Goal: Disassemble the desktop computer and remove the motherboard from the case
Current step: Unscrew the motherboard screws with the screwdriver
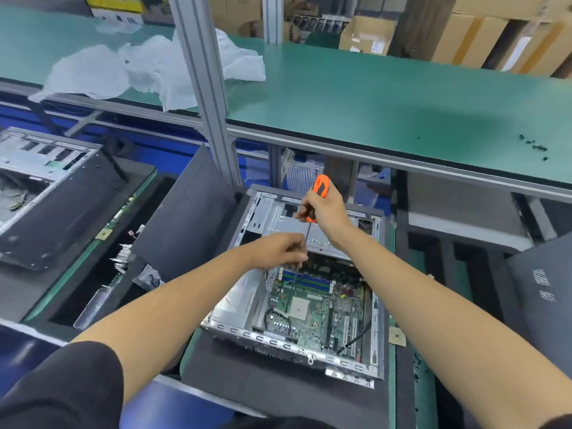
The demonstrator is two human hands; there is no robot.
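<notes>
Open case (297, 351) lies on its side on the surface (402, 97), side panel off, motherboard (318, 308) still seated flat on the case floor.

Right hand (325, 209) is wrapped around the orange handle of a screwdriver (320, 185), held above the far end of the case. The shaft runs down and slightly toward the near side. Left hand (278, 250) sits lower, over the far left part of the board, fingertips pinching the shaft to steady it. The tip comes down near the blue memory slots (309, 281); exact seat on a screw head is too small to tell.

Step in hand, as I judge it: backing out a motherboard mounting screw near the slots. The CPU socket (298, 306) looks bare, no cooler over it, so the strip-down seems well along. Black cables (356, 339) still cross the near right of the board.

Next move likely calls for:
- keeping the driver square on the screw while turning, left fingers guiding only
- lifting the freed screw out so it does not drop under the board
- checking the remaining mounts and unplugging those cables before any lift

Left of the case: a dark panel (185, 218) leaning up. Far left of it, a second opened case (40, 168). Small dark screws (534, 147) lie on the surface beyond the case, to the right.
</notes>
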